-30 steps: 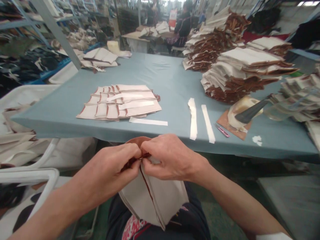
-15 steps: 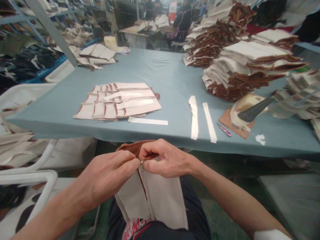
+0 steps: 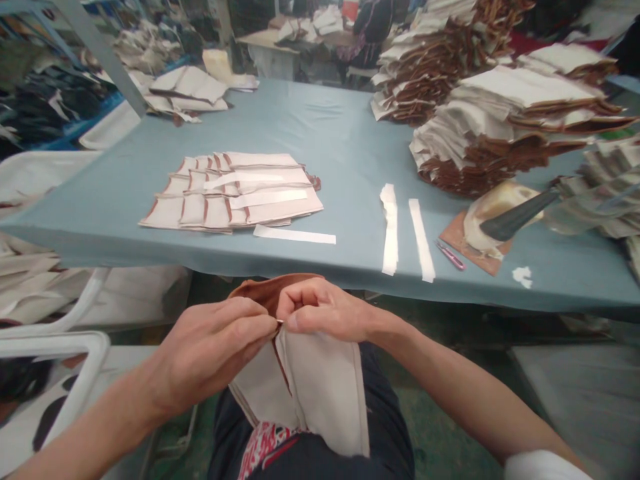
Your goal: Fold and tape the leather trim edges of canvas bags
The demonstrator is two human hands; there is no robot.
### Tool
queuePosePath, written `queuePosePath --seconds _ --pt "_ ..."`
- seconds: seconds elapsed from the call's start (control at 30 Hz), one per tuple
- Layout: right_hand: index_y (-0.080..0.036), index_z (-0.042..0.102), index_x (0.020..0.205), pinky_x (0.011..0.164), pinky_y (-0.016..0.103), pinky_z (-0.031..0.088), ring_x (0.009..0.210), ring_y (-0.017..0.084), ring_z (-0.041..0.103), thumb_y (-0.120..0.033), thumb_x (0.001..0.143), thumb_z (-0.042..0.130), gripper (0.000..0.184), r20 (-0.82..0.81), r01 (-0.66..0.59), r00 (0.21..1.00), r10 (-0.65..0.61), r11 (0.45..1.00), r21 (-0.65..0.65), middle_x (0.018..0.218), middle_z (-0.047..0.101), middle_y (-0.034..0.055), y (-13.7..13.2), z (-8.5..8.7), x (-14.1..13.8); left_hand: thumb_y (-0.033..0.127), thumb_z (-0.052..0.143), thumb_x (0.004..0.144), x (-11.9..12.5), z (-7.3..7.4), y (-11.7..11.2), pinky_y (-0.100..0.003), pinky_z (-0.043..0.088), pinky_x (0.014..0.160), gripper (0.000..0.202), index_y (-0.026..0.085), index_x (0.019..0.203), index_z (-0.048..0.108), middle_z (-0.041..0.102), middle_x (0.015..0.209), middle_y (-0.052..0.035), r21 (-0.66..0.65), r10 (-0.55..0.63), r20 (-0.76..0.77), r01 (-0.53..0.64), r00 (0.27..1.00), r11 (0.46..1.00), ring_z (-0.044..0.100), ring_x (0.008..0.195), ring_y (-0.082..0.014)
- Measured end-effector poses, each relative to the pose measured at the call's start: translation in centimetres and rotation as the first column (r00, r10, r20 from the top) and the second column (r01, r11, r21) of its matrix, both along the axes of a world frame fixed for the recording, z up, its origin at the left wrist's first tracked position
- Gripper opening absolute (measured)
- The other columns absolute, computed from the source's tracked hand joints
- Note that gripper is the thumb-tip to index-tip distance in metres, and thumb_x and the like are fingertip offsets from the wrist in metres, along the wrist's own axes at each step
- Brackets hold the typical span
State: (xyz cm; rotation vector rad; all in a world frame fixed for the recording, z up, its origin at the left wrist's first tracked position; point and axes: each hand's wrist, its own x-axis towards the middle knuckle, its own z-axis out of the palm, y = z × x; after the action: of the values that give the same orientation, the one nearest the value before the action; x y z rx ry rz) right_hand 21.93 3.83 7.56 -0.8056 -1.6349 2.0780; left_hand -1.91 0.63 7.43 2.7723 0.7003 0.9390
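A sewn piece (image 3: 325,393), pale cloth-like on the outside with brown leather-like material at its top edge, hangs upright over my lap. My left hand (image 3: 227,337) is closed, pinching the top of the piece beside its middle seam. Right against it, my right hand (image 3: 320,310) is closed too, with thumb and bent forefinger gripping the same edge. A tiny pale bit shows between the fingertips; I cannot make out what it is. The fingers hide the spot where both hands meet.
On the blue-covered table (image 3: 345,147) lie overlapping pale panels (image 3: 270,175), white strips (image 3: 391,230), pink-handled thread snips (image 3: 450,256) and a glue container with a dark-handled brush (image 3: 517,217). Tall stacks of brown-and-pale pieces (image 3: 460,133) stand at right. White bins (image 3: 97,340) flank my left.
Both hands stay pinched at the seam, with only a slight shift of the fingers. The table and its contents sit a little higher in view.
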Motion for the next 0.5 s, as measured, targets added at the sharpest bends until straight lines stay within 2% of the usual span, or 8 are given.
queuePosePath --seconds 0.13,0.3,0.33,0.4,0.43,0.5 --pt "-0.018 0.063 0.080 0.058 0.025 0.030 0.065 0.010 0.040 -0.042 0.074 0.065 0.025 0.066 -0.032 0.997 0.032 0.999 -0.004 0.072 0.052 -0.0053 -0.2 0.5 0.4 0.012 0.055 0.109 0.1 0.0 -1.0 -0.022 0.058 0.076 0.015 0.019 0.115 0.066 0.078 0.096 -0.0053 -0.059 0.031 0.030 -0.029 0.999 0.998 0.075 0.083 -0.0149" --pt "-0.019 0.059 0.078 0.056 0.024 0.029 0.062 0.009 0.039 -0.035 0.074 0.068 0.018 0.135 0.003 0.991 -0.004 1.000 0.009 0.068 0.050 -0.0071 -1.1 0.5 -0.1 0.006 0.062 0.101 0.5 -0.7 -2.2 -0.026 0.061 0.081 0.019 0.019 0.115 0.068 0.081 0.098 -0.0072 -0.013 0.095 0.055 -0.094 0.994 0.995 0.077 0.084 -0.0175" --pt "-0.020 0.058 0.076 0.055 0.024 0.029 0.061 0.009 0.038 -0.031 0.074 0.066 0.014 0.156 0.020 0.987 -0.029 0.998 0.061 0.067 0.049 -0.0074 -1.3 0.6 -0.1 0.005 0.062 0.101 0.6 -0.9 -2.3 -0.025 0.060 0.080 0.020 0.020 0.113 0.067 0.081 0.098 -0.0064 -0.053 0.100 0.083 -0.096 0.991 0.994 0.077 0.084 -0.0169" --pt "-0.020 0.054 0.072 0.056 0.025 0.028 0.060 0.009 0.039 -0.024 0.074 0.062 0.009 0.200 0.052 0.974 -0.108 0.963 0.266 0.065 0.047 -0.0076 -1.6 0.8 -0.2 0.006 0.060 0.101 0.6 -0.9 -2.5 -0.023 0.059 0.078 0.020 0.021 0.111 0.066 0.080 0.096 -0.0039 -0.193 0.137 0.129 -0.110 0.982 0.975 0.077 0.084 -0.0154" --pt "-0.021 0.053 0.071 0.058 0.025 0.028 0.060 0.009 0.039 -0.021 0.074 0.061 0.009 0.211 0.057 0.966 -0.151 0.918 0.393 0.064 0.048 -0.0076 -1.7 0.9 -0.2 0.007 0.058 0.102 0.7 -0.8 -2.6 -0.022 0.058 0.076 0.019 0.022 0.111 0.065 0.080 0.095 -0.0024 -0.273 0.164 0.129 -0.124 0.978 0.954 0.077 0.083 -0.0146" --pt "-0.020 0.053 0.071 0.061 0.026 0.029 0.061 0.010 0.042 -0.016 0.074 0.061 0.009 0.210 0.040 0.954 -0.214 0.785 0.618 0.064 0.051 -0.0070 -1.9 1.0 -0.2 0.013 0.051 0.107 0.7 -0.2 -2.4 -0.021 0.056 0.071 0.018 0.022 0.108 0.066 0.078 0.091 -0.0001 -0.412 0.209 0.081 -0.158 0.975 0.897 0.074 0.078 -0.0135"
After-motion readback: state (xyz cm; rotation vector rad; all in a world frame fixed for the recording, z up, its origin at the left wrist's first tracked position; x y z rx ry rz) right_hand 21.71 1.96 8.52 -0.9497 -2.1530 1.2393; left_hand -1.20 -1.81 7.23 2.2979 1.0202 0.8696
